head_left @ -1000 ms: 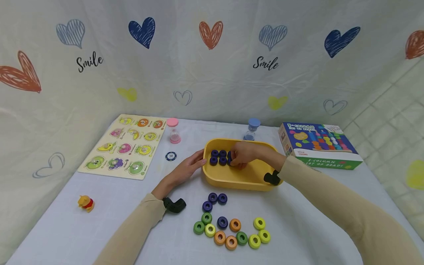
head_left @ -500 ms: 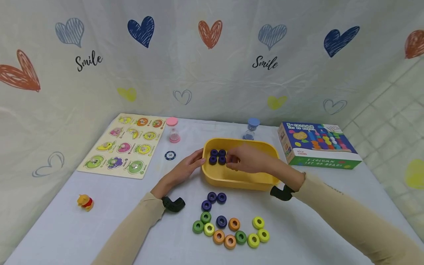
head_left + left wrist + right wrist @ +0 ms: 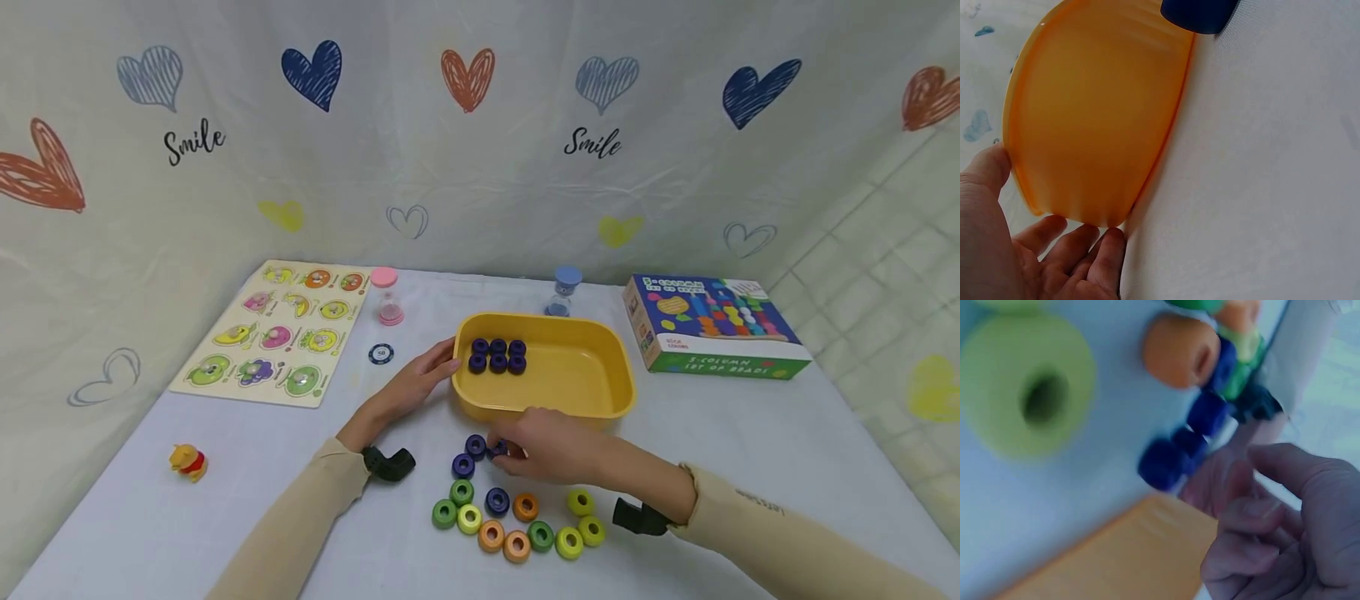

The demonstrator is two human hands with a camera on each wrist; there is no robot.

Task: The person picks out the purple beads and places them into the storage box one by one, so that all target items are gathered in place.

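Note:
My left hand rests against the left end of a yellow tray. In the left wrist view its thumb touches the rim and its extended fingers touch the end wall of the tray. Dark purple beads stand inside the tray in two rows of three. My right hand is in front of the tray, thumb and index finger around a purple bead on the table. The right wrist view shows the hand with loosely bent fingers, nothing between them, beside several purple beads.
Green, orange and yellow beads lie in front. A fruit puzzle board, a bear figure and a chip are left. Pink and blue sand timers and a bead-set box stand behind.
My right hand has left the tray and moved toward me, down to the purple beads on the table. Two purple beads it covered in the tray now show. My left hand stays at the tray.

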